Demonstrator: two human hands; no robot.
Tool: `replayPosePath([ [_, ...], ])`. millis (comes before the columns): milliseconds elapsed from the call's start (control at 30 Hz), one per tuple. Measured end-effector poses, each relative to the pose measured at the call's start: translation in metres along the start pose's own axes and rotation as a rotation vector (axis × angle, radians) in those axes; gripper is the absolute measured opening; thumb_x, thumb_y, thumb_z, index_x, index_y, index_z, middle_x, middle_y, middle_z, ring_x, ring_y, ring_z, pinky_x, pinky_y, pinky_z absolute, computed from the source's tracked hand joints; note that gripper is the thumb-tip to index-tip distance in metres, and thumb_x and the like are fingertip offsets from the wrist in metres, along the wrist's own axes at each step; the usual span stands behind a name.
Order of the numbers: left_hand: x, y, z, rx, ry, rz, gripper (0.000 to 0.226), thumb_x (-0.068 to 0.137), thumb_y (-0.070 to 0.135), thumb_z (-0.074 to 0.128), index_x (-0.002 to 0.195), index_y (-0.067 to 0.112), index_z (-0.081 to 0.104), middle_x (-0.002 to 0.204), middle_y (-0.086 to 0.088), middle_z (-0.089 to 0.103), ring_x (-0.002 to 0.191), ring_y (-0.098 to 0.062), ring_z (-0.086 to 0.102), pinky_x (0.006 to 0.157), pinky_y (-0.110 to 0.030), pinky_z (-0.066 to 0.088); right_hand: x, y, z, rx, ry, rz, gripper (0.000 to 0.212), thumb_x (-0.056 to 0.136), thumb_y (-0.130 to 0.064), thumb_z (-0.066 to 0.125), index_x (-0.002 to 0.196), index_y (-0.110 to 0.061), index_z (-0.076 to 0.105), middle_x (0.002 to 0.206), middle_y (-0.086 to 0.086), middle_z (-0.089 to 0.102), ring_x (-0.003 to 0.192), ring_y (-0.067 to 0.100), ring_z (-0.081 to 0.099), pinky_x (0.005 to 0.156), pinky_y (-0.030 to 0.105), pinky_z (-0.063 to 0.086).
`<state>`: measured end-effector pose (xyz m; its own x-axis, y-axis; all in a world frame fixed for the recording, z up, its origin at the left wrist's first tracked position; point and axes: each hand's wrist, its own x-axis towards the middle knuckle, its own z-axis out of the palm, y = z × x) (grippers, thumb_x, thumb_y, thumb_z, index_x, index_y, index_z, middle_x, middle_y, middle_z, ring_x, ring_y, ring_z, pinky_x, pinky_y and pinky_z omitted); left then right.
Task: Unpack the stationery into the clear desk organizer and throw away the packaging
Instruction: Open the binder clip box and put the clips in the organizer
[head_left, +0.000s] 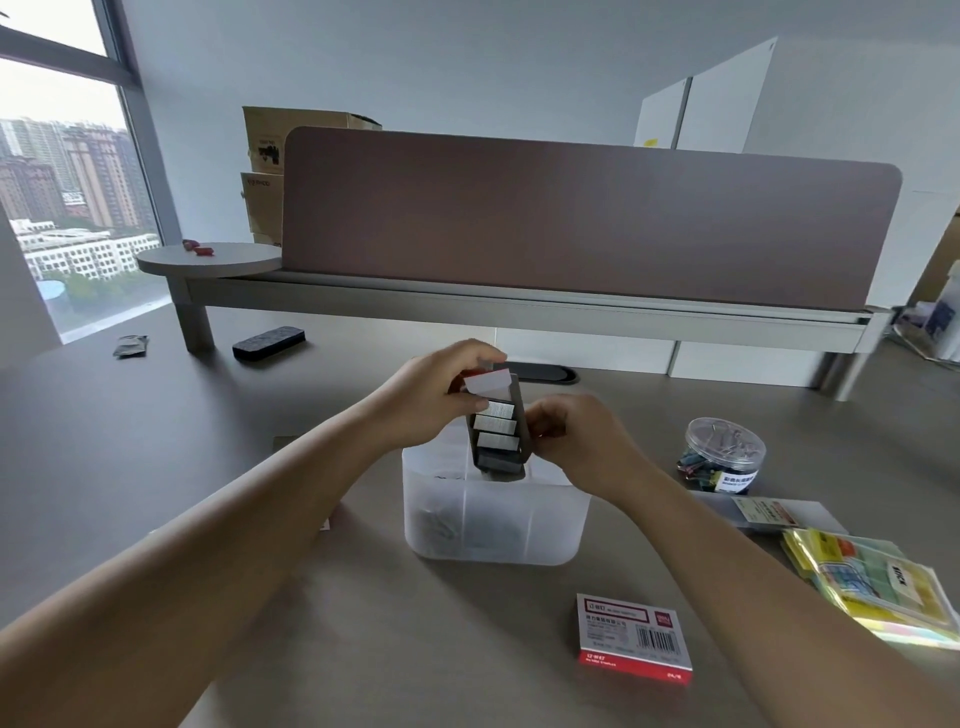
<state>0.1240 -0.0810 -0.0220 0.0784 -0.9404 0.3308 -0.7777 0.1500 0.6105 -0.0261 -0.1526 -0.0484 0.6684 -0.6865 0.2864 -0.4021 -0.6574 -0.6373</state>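
Both hands, left (436, 395) and right (571, 436), pinch the tray (496, 431) of staples over the organizer (493, 519); strips look small, dense, brittle, so hold the tray sides

A red-and-white staple box (634, 638) lay near the grey-brown desk's (156, 467) front edge, with yellow-green sticky-note packs (862, 582) at its right edge.

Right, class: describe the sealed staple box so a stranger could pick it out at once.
Start at the clear organizer mid-desk, under the hands. Come toward the near edge and slightly right: the staple box lies flat, alone. Unlike the yellow sticky-note packs further right, it is a small white carton with a red band and a barcode.
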Motion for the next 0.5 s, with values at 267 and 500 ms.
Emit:
replayPosePath([
  [267,-0.0073,-0.0018,-0.0048,0.028,0.037,0.003,0.041,0.081,-0.005,0.055,0.119,0.012,0.057,0.119,-0.008,0.062,0.103,-0.026,0.06,0.084,-0.031,0.05,0.0003,0.001,0.0014,0.038,0.009,0.024,0.016,0.078,0.005,0.055,0.079,-0.005,0.067,0.07,0.002,0.062,0.071,0.019,0.059,0.08,0.037,0.053],
  [500,-0.0075,-0.0051,-0.0052,-0.029,0.046,0.016,0.045,0.077,0.0,0.063,0.12,0.013,0.057,0.115,-0.001,0.062,0.1,-0.022,0.061,0.073,-0.003,0.043,0.0005,0.0014,0.0007,0.037,0.005,0.044,0.02,0.079,0.006,0.052,0.081,-0.006,0.068,0.067,-0.005,0.061,0.068,0.013,0.057,0.073,0.027,0.048],
])
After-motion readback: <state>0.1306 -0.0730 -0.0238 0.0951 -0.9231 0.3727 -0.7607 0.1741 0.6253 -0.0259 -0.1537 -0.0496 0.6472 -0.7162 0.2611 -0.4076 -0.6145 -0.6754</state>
